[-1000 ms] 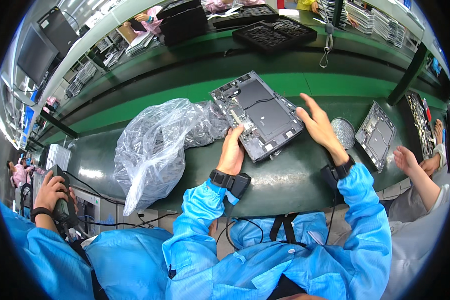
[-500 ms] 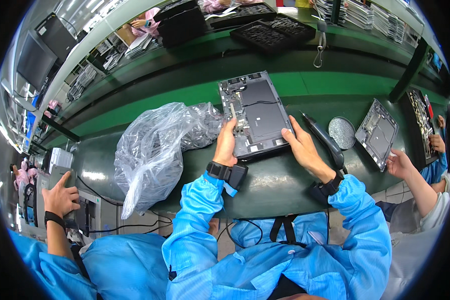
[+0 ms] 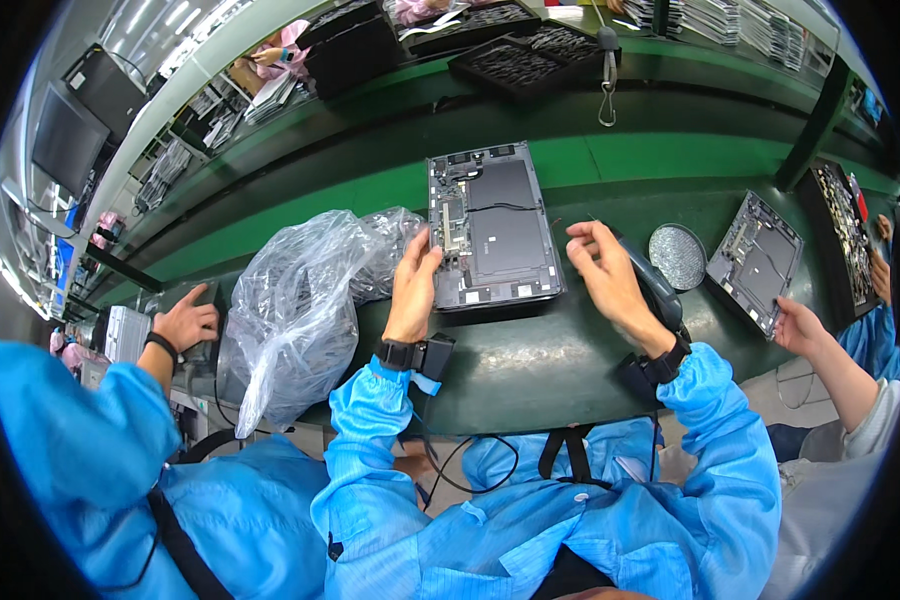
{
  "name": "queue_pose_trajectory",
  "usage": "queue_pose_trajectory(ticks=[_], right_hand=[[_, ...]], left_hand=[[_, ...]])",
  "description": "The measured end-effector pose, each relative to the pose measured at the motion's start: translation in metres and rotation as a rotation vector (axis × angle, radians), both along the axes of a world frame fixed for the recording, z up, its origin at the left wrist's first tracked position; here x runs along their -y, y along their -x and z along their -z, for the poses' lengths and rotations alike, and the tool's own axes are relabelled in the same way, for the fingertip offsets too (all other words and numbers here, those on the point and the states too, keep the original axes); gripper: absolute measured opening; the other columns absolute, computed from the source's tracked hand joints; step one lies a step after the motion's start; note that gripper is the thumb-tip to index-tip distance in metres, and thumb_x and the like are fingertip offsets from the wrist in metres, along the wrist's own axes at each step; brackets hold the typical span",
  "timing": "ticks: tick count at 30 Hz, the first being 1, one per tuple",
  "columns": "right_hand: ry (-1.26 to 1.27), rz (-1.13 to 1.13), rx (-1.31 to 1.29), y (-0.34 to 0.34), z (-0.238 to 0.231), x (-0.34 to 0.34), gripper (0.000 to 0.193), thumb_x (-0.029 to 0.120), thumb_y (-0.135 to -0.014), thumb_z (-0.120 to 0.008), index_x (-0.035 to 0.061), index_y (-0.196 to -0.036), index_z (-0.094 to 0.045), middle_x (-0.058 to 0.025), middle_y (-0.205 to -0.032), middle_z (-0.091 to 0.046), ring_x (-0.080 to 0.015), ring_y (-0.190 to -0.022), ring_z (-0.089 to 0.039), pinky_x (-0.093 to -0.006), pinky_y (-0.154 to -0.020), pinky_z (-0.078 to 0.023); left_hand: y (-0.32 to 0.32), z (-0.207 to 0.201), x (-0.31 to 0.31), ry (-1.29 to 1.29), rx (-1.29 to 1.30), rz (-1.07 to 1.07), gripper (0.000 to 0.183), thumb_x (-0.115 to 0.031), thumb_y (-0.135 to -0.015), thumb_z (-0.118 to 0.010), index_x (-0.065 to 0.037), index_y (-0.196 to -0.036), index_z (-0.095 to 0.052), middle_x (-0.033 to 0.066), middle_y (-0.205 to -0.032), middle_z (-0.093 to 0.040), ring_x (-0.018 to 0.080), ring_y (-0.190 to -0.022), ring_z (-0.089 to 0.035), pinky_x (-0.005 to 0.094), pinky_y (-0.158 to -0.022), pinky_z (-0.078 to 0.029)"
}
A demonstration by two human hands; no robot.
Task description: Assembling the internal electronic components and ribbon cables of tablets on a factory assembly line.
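An opened laptop base (image 3: 510, 235) lies on the green bench before me, its circuit board on the left and a flat black battery on the right. My left hand (image 3: 412, 292) grips its left edge, thumb at the rim. To the right of the base, my right hand (image 3: 615, 285) is off it, fingers loosely bent and apart, with nothing visible in them. Beneath and beside that hand lies a black electric screwdriver (image 3: 660, 290), partly covered by it. A round dish of tiny screws (image 3: 677, 256) stands to its right.
A clear plastic bag (image 3: 300, 310) sits on the left. At right a co-worker's hand (image 3: 798, 328) holds another opened base (image 3: 758, 262). Another co-worker's hand (image 3: 187, 322) is at far left. Black parts trays (image 3: 530, 62) and a hanging hook (image 3: 607, 100) are at the back.
The base has turned straighter and shifted slightly left. My right hand has let go of its right edge and moved beside the screwdriver. The left co-worker's hand has moved up and right.
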State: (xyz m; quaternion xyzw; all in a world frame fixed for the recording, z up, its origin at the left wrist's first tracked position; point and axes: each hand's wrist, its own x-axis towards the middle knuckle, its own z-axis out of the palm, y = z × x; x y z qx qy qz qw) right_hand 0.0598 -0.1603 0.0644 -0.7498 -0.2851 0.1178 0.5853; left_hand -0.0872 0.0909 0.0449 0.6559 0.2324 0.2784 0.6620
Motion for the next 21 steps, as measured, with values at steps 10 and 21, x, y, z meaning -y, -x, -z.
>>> queue_pose_trajectory(ticks=[10, 21], right_hand=[[0.003, -0.027, 0.033, -0.013, 0.001, -0.026, 0.022, 0.019, -0.094, -0.072, -0.0015, -0.090, -0.065, -0.0033, -0.069, -0.065, -0.0083, -0.061, -0.056, -0.0277, -0.058, -0.047], [-0.006, -0.041, -0.040, -0.021, -0.001, -0.030, 0.026, 0.023, -0.093, -0.072, -0.0006, -0.085, -0.067, -0.0013, -0.066, -0.065, -0.0060, -0.059, -0.053, -0.0268, -0.055, -0.043]], left_hand=[[0.003, -0.034, -0.025, -0.119, -0.227, 0.058, 0.032, -0.015, -0.091, -0.074, 0.005, -0.114, -0.064, 0.0011, -0.082, -0.067, 0.0072, -0.066, -0.056, 0.0247, -0.056, -0.043], [0.000, -0.050, -0.039, 0.033, -0.421, 0.186, 0.029, -0.019, -0.094, -0.073, 0.003, -0.111, -0.067, 0.0090, -0.090, -0.071, 0.0146, -0.078, -0.068, 0.0278, -0.070, -0.056]])
